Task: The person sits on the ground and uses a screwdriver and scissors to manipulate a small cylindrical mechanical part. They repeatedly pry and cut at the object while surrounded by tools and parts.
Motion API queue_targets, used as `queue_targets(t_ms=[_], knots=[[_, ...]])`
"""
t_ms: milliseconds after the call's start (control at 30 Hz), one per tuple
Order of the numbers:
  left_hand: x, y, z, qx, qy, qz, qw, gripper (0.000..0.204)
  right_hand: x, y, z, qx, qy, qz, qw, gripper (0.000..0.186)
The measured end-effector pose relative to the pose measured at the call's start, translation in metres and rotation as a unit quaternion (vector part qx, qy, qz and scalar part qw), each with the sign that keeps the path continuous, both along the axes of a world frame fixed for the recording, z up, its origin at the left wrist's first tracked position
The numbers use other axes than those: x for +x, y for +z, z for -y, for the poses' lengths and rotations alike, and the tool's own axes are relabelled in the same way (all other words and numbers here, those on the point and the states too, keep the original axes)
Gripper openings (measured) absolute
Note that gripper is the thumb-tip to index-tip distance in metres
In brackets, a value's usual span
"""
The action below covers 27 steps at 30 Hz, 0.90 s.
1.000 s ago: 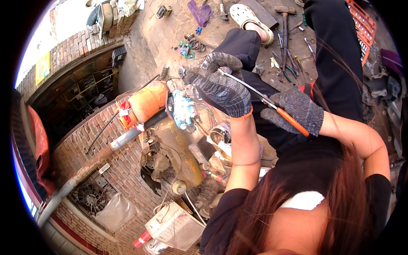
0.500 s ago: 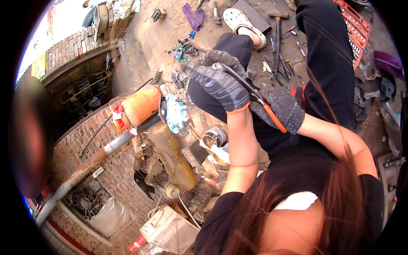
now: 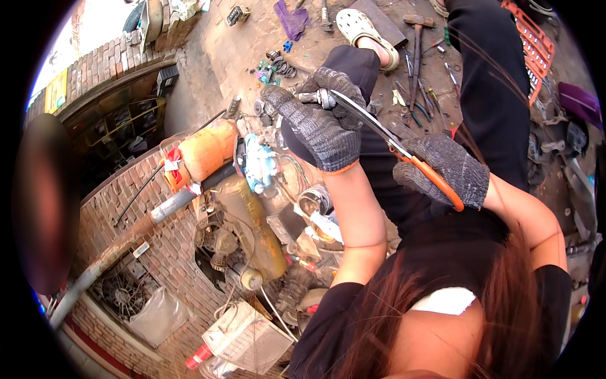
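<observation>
My left hand (image 3: 323,136), in a grey knit glove with an orange cuff, is closed around a small silvery metal part (image 3: 325,98) above my bent knee. Most of that part is hidden by the glove. My gloved right hand (image 3: 447,165) is closed on the orange handle of a hacksaw (image 3: 435,181), seen nearly edge-on. Its narrow metal length slants up and left to the metal part, with its far end at the left-hand fingers. Whether it touches the part I cannot tell.
On the ground ahead lie a hammer (image 3: 416,54), pliers (image 3: 418,114) and an orange tool case (image 3: 530,47). At left, an orange cylinder (image 3: 211,151) stands by a brick wall (image 3: 158,246) and a metal pipe (image 3: 136,234). An open can (image 3: 314,201) sits beside my left forearm.
My right hand has moved right and slightly down with the hacksaw handle. My left hand has turned and shifted a little left, and the metal part in it shows more.
</observation>
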<state>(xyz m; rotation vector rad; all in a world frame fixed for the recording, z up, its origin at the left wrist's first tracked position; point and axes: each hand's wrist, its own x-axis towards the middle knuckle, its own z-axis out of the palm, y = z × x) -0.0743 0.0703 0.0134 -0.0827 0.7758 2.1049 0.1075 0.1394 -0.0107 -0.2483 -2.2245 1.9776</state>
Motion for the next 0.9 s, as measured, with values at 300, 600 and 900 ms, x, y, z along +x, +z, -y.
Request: queue_targets(t_ms=[300, 600, 900], knots=[[0.008, 0.015, -0.006, -0.358, 0.083, -0.361, 0.857, 0.078, 0.010, 0.000, -0.010, 0.069, -0.024, -0.047, 0.996, 0.031], [-0.001, 0.015, 0.004, -0.378, -0.041, -0.525, 0.761, 0.090, 0.019, 0.011, -0.035, 0.065, 0.110, 0.030, 0.991, 0.037], [0.000, 0.013, 0.008, -0.393, -0.009, -0.502, 0.770, 0.091, 0.014, 0.021, -0.041, 0.067, 0.118, 0.000, 0.991, 0.031]])
